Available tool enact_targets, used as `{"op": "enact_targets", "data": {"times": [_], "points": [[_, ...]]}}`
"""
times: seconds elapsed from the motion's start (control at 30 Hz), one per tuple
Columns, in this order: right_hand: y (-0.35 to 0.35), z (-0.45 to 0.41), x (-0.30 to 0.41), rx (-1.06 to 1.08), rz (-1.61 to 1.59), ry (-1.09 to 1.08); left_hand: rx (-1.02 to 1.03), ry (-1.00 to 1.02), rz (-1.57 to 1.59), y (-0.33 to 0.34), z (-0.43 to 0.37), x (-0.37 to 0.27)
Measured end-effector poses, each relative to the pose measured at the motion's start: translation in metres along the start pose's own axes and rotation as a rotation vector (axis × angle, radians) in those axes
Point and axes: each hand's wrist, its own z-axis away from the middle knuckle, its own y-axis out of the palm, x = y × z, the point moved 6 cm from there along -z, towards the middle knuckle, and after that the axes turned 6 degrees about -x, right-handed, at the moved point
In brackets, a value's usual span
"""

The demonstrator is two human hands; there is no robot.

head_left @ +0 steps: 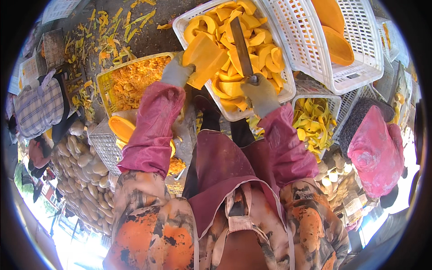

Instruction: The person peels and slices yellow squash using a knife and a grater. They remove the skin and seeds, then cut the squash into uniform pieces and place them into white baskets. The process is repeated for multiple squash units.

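Note:
My gloved left hand grips a large piece of peeled orange squash by its near left edge. The piece hangs over the left side of a white plastic crate full of cut squash pieces. In my gloved right hand is the handle of a long-bladed knife, its blade pointing away from me above the pieces. The blade and the held squash are apart. Left of the crate, below my left hand, stands a yellow crate of shredded orange squash pulp.
A white crate holding peeled squash halves stands at the upper right. Below it is a crate of yellow peelings. Whole squashes are heaped at left. Other people work on both sides. Peel scraps litter the floor.

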Motion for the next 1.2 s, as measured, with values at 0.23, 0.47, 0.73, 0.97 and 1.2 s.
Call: {"op": "enact_targets", "data": {"times": [0.23, 0.47, 0.73, 0.97, 1.2], "points": [[0.029, -0.003, 0.004, 0.226, -0.05, 0.126, 0.04, 0.087, 0.283, 0.031, -0.001, -0.008], [0.023, -0.049, -0.062, 0.589, -0.405, 0.351, 0.228, -0.138, 0.472, 0.059, 0.011, 0.032], [-0.007, -0.015, 0.023, -0.132, 0.115, -0.264, 0.026, -0.005, 0.113, 0.036, -0.001, 0.012], [0.037, -0.046, -0.01, 0.414, -0.028, 0.131, 0.08, 0.048, 0.038, 0.031, -0.008, -0.011], [0.032, -0.038, -0.003, 0.329, -0.273, 0.194, -0.034, -0.232, 0.875, 0.068, -0.025, 0.037]]}}
